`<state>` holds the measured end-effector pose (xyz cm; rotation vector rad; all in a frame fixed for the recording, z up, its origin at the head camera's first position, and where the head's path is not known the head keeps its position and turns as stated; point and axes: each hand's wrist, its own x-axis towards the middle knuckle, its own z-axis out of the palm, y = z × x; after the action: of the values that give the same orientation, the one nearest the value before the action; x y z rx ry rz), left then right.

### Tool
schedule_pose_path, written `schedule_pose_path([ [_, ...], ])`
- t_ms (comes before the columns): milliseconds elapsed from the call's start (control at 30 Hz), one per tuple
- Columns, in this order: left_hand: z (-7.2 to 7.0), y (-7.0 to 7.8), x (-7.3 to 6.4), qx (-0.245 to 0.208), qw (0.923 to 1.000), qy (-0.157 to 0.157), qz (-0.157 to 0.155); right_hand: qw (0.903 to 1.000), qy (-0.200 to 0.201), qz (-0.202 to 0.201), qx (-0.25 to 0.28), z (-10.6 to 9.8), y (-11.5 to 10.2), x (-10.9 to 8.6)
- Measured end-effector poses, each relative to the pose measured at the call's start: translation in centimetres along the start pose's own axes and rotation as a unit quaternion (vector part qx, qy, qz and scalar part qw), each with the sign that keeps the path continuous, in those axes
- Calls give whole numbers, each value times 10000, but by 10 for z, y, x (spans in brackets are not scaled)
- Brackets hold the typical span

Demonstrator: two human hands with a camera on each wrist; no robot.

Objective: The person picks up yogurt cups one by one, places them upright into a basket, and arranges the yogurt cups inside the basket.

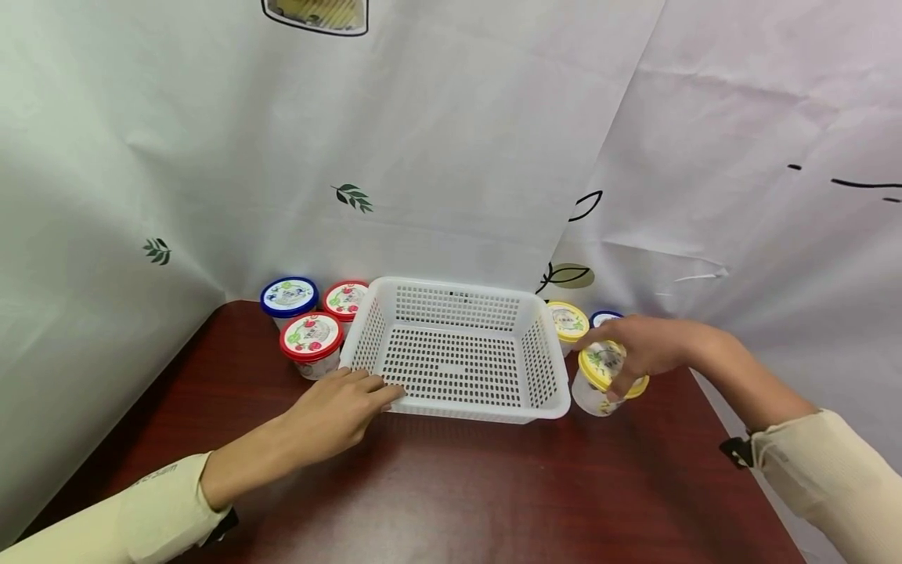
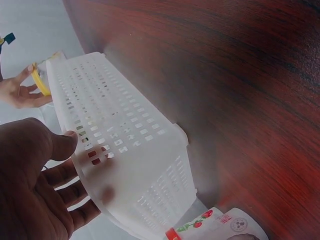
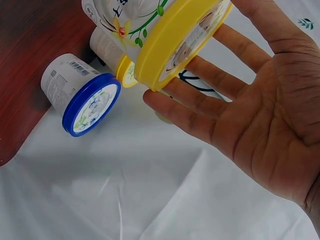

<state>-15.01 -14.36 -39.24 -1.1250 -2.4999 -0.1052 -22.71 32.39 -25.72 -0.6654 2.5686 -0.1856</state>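
Observation:
A white perforated plastic basket (image 1: pixel 451 406) rests on the table. My left hand (image 1: pixel 338 407) holds its near-left rim, with the thumb outside and the fingers over the edge, as the left wrist view shows. Right of the basket, my right hand (image 1: pixel 644 348) grips a yellow-lidded tub (image 1: pixel 594 395) from above by its lid. In the right wrist view several fingertips touch the yellow lid (image 3: pixel 150 62); the thumb's contact is partly out of frame. Behind this tub stand another yellow-lidded tub (image 1: pixel 568 319) and a blue-lidded tub (image 3: pixel 95 102), which my right hand partly covers in the head view.
Left of the basket are two red-lidded tubs, a nearer one (image 1: pixel 311 335) and a farther one (image 1: pixel 345 299), beside a blue-lidded tub (image 1: pixel 290 294). The dark red wooden table (image 1: pixel 451 486) meets a white printed cloth (image 1: pixel 451 157) at the back and sides.

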Motion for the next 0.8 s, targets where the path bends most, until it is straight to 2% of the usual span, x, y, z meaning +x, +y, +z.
schedule_pose_path([
  [267,-2,1,0,18,9998,-141,-101,10000,13,-26,47,-6,-6,0],
  [467,-1,0,1,16,9999,-106,-75,9999,-4,-94,76,-9,-9,-2],
  [800,-1,1,0,58,9999,-122,-105,9996,132,-125,-234,-13,-14,-6],
])
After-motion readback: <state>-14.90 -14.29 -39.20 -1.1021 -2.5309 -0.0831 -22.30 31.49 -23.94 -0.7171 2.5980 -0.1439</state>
